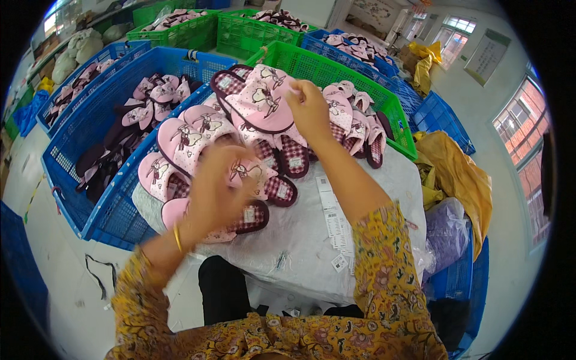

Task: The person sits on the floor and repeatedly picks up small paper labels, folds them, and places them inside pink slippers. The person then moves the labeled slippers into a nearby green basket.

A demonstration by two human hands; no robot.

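Observation:
My right hand (310, 111) grips the toe of a pink slipper (264, 101) with a cartoon print and dark trim, held above a heap of similar slippers. Its maroon checked insole shows at the far left end. Smeared by motion, my left hand (223, 180) is over the pink slippers (180, 135) at the left side of the table; whether it holds one cannot be made out. More slippers (357, 123) with checked insoles lie at the right of the heap. A strip of white printed labels (333, 219) rests on the white-covered table (288, 240) near me.
A blue crate (129, 207) with slippers stands left of the table. Behind the heap is a green crate (384, 99); farther back are more filled green crates (225, 33). Yellow sacking (459, 171) and a purple bundle (447, 234) lie at the right. A dark strap (99, 273) is on the floor.

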